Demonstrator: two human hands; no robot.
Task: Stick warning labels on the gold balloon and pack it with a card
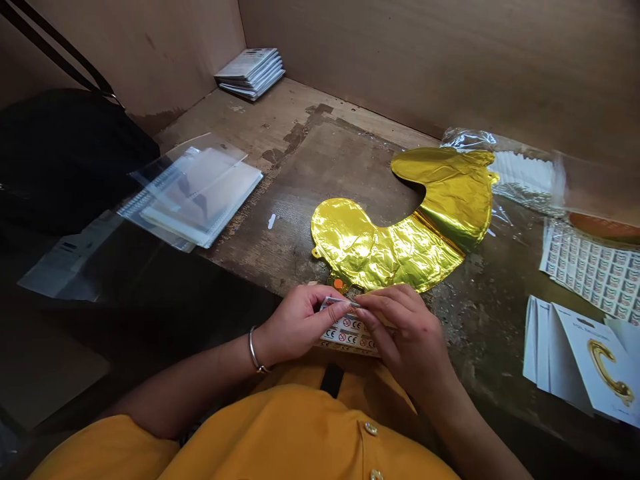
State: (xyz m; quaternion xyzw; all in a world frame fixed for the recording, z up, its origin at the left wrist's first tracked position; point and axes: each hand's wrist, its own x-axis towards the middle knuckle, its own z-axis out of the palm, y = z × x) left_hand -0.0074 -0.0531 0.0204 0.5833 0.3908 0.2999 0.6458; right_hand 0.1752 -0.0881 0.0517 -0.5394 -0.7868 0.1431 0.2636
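Close to my body, over the table's front edge, both hands grip a sheet of small printed stickers point(345, 333) with CE marks. My left hand point(300, 320) pinches its top edge between thumb and forefinger. Fingertips of my right hand point(407, 330) are closed on the same edge; whether a single sticker is between them I cannot make out. Just beyond lies a flat gold foil balloon point(390, 250), curved and creased, with an orange dot point(339, 285) near its lower left end.
Clear plastic sleeves point(200, 193) lie at left beside a black bag point(70, 160). A stack of packets point(251, 72) sits in the back corner. At right are printed cards point(590, 360), another sticker sheet point(595, 267) and a plastic bag of white pieces point(525, 175).
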